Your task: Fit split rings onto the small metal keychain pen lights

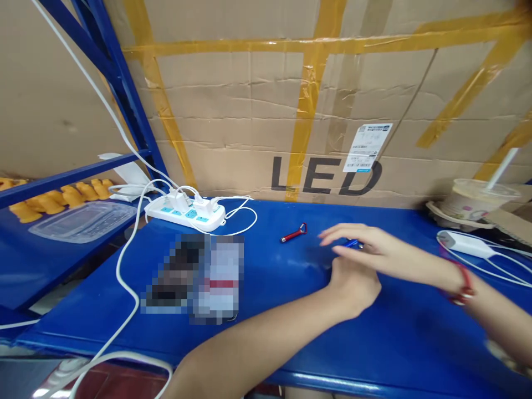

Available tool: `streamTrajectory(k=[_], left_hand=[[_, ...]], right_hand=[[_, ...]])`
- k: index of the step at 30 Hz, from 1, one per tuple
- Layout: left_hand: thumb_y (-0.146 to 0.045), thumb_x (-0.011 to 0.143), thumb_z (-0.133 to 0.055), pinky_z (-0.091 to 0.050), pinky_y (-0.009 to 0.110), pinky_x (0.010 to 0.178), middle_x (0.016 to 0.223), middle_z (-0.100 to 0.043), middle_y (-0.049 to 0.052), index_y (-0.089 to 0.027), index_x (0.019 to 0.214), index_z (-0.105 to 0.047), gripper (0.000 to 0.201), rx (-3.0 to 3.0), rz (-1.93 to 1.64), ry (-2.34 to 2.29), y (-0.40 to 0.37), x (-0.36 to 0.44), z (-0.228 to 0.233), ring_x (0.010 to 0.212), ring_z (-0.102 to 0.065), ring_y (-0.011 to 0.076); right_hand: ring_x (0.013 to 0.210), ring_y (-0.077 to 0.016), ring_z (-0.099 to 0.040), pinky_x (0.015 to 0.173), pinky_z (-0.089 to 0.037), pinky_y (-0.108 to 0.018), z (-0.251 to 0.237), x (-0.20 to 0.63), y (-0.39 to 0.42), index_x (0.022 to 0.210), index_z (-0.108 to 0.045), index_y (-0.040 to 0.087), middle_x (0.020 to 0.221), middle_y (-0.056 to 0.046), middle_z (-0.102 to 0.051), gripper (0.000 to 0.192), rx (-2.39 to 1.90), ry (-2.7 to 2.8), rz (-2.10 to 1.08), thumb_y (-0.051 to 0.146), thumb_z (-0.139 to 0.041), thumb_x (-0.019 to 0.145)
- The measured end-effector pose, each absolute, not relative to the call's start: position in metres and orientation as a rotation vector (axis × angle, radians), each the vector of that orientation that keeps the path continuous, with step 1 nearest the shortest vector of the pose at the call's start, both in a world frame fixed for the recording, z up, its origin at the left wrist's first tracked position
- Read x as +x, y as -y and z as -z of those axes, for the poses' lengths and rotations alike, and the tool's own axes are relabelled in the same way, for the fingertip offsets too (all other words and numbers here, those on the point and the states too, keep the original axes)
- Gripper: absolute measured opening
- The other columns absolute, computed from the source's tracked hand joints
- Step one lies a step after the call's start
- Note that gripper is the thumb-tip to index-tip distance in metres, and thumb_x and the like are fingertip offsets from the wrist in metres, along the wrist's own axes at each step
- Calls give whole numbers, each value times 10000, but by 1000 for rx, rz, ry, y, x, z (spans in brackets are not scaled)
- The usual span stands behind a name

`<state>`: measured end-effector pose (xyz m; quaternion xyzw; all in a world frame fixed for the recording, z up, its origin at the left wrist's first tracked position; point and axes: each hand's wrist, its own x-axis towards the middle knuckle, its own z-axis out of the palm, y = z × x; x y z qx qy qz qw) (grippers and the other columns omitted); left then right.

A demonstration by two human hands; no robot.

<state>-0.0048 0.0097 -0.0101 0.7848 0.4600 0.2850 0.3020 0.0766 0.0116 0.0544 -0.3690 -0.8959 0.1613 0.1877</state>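
My left hand (pixel 355 285) is closed low over the blue tabletop, its fingers mostly hidden. A small blue metal piece (pixel 351 243) with a silvery end pokes up from it; the rest of the piece is covered, so I cannot make out its kind. Reaching in from the right, my right hand (pixel 369 244) hovers around and above this piece with its fingers and thumb stretched out and apart. A red bracelet is on that wrist. To the left of both hands lies a red keychain flashlight (pixel 293 233) with a small carabiner clip.
Two blurred flat rectangles (pixel 218 277) lie left of my hands. Behind them is a white power strip (pixel 187 213) with plugs and trailing cables. A drink cup (pixel 474 199) with a straw and a white adapter (pixel 467 245) sit at right. A taped cardboard box (pixel 249 111) stands behind.
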Motion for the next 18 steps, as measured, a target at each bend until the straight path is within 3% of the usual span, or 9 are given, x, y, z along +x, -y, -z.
streamTrajectory(k=[4, 10, 18], left_hand=[[-212, 892, -322, -490, 393, 735, 944, -630, 104, -128, 1084, -474, 259, 2260, -734, -1146, -7, -11, 8, 851, -610, 244], [-235, 919, -258, -489, 361, 699, 960, -623, 81, -138, 1036, -450, 244, 2321, -834, -1065, -6, -13, 11, 864, -599, 238], [-246, 930, -226, -479, 353, 689, 968, -618, 86, -138, 1070, -434, 273, 2363, -827, -1033, -4, -16, 9, 844, -592, 236]], right_hand=[[978, -187, -566, 878, -446, -279, -38, 152, -12, 999, -623, 232, 1047, -48, -617, 275, -1418, 2227, -341, 378, -552, 777], [832, -190, -619, 813, -483, -245, -14, 195, -6, 813, -712, 248, 908, -54, -673, 308, -1625, 2028, -385, 482, -677, 617], [757, -192, -625, 739, -506, -231, -8, 194, -24, 665, -715, 218, 835, -86, -667, 399, -1619, 1885, -555, 569, -719, 475]])
